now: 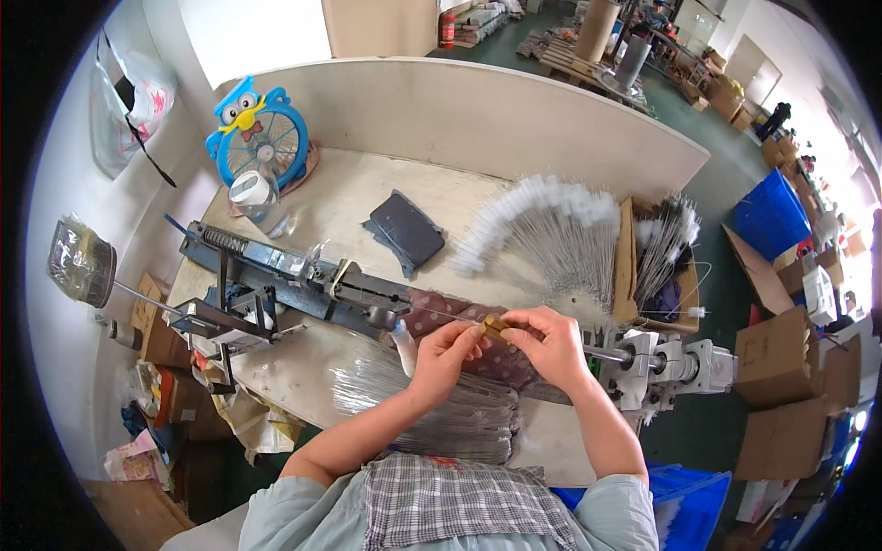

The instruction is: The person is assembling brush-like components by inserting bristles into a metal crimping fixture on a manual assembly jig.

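Both hands meet above a dark red polka-dot cloth [439,310], at the middle of a long bench machine. My right hand [554,347] pinches a small brass-coloured block [492,326] between thumb and fingers. My left hand [443,360] is closed at the block's left side, its thumb and fingertips pressed together. What it pinches is too small to make out. A thin wire [448,315] runs from the machine's dark metal bed [367,292] toward the block. Beside my left hand stands a white cylinder with a blue tip [404,347]. A bundle of thin metal wires [441,422] lies under my forearms.
White-tipped wire brushes [551,234] fan out at the back right, next to a cardboard box [627,266] of more brushes. A dark phone [404,228] lies mid-table. A blue fan [266,142] and a clear jar [257,195] stand back left. A motor-like clamp unit [680,363] sits right.
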Motion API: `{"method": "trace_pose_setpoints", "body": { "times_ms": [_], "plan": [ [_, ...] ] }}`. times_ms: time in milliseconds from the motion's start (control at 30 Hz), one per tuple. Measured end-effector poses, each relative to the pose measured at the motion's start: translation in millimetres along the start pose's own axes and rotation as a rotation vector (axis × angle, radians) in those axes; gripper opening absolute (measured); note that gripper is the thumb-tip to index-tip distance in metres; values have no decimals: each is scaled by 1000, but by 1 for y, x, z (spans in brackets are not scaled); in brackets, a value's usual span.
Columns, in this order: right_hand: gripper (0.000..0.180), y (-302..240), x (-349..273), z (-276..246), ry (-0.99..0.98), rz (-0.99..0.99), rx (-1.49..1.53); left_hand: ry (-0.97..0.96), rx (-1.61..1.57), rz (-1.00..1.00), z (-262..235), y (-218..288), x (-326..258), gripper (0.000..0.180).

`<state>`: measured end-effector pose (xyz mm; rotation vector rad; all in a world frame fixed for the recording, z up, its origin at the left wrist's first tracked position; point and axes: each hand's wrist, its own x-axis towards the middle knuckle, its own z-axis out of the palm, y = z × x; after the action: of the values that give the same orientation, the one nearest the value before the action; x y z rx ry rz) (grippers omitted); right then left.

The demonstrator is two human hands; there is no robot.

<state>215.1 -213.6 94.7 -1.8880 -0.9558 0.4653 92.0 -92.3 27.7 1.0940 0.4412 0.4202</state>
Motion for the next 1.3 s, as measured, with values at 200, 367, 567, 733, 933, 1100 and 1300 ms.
{"method": "trace_pose_setpoints", "body": {
  "times_ms": [200, 367, 567, 733, 933, 1100, 1300],
  "plan": [
    [18, 7, 0, -7, -65, -339, -165, 131, 40, -12, 4, 5, -3, 19],
    [12, -12, 27, 24, 178, -500, -394, 350, -120, -23, -10, 21, -9, 17],
    [9, -12, 48, 63, 94, -436, -412, 269, -237, -53, -17, 25, -6, 20],
    [16, -19, 43, 53, -32, -250, -267, 196, -125, -106, -21, 27, -12, 28],
    [18, -20, 38, 62, 14, -258, -317, 205, -282, -160, -21, 34, -9, 41],
    [26, -34, 25, 83, 207, -432, -444, 244, -501, -84, -20, 23, -8, 38],
    [29, -27, 23, 76, 306, -473, -541, 292, -518, -77, -10, 27, -9, 16]
  ]
}}
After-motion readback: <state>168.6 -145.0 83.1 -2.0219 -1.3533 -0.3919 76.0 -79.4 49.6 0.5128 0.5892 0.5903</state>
